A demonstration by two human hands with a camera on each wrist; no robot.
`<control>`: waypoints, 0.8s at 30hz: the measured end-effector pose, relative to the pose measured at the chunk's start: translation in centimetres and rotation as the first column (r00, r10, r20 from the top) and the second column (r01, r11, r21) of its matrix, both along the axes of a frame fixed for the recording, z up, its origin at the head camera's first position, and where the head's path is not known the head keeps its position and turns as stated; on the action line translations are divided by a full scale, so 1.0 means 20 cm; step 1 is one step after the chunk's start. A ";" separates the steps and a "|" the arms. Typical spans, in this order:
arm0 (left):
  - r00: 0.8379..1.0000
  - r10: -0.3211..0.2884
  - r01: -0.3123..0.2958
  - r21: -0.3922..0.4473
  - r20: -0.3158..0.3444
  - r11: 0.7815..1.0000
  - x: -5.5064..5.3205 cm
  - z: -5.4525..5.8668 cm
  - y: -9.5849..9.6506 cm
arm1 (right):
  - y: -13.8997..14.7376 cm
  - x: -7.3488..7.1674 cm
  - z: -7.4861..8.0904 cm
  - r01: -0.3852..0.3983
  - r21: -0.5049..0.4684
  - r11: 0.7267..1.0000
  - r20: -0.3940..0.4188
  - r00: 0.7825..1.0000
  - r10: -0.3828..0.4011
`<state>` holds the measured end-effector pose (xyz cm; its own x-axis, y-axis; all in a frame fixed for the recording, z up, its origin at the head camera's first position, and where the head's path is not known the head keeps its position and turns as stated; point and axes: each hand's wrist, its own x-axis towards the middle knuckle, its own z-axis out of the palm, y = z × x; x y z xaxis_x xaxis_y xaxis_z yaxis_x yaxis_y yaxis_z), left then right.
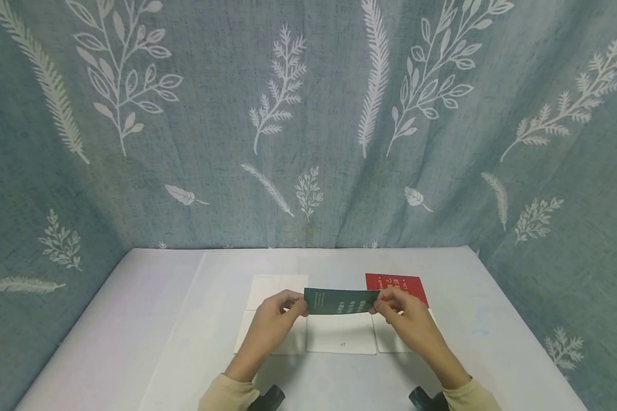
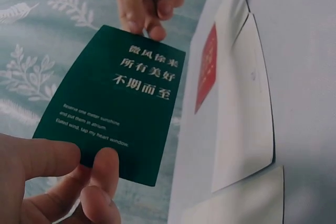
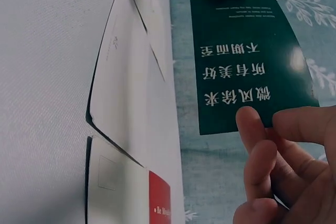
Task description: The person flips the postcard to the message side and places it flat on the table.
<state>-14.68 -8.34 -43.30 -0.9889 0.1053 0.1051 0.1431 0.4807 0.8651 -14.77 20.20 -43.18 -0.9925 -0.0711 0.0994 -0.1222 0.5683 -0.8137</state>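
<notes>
A dark green card (image 1: 334,301) printed with pale Chinese characters and small English lines is held up above the table, slightly bowed. My left hand (image 1: 276,319) pinches its left end between thumb and fingers, as the left wrist view shows up close. At the opposite end, my right hand (image 1: 408,319) pinches the card the same way. Beneath it, white cards (image 1: 341,337) lie side by side in rows. A red card (image 1: 398,283) with pale print lies at the back right, on top of the white ones, partly hidden by my right hand.
The white tabletop (image 1: 185,331) runs back to a blue-green curtain (image 1: 211,114) with a white leaf pattern, which also hangs along both sides. Dark wrist devices (image 1: 268,398) show below the beige sleeves (image 1: 228,394).
</notes>
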 end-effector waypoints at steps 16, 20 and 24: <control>0.998 0.015 -0.017 0.032 0.063 0.999 0.01 0.00 0.00 | 0.03 0.00 -0.04 -0.074 -0.071 0.995 -0.043 0.997 0.071; 0.997 0.007 -0.009 0.033 0.074 0.999 0.01 0.00 0.00 | 0.04 -0.01 -0.04 -0.067 -0.078 0.995 -0.063 0.996 0.062; 0.997 -0.005 0.002 0.039 0.075 0.999 0.01 0.00 -0.01 | 0.03 -0.01 -0.04 -0.037 -0.068 0.997 -0.051 0.998 0.034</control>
<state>-14.56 -8.47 -43.37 -0.9937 0.1062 0.0347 0.0788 0.4465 0.8913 -14.94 20.85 -43.91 -0.9831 -0.0975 0.1549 -0.1829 0.5057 -0.8431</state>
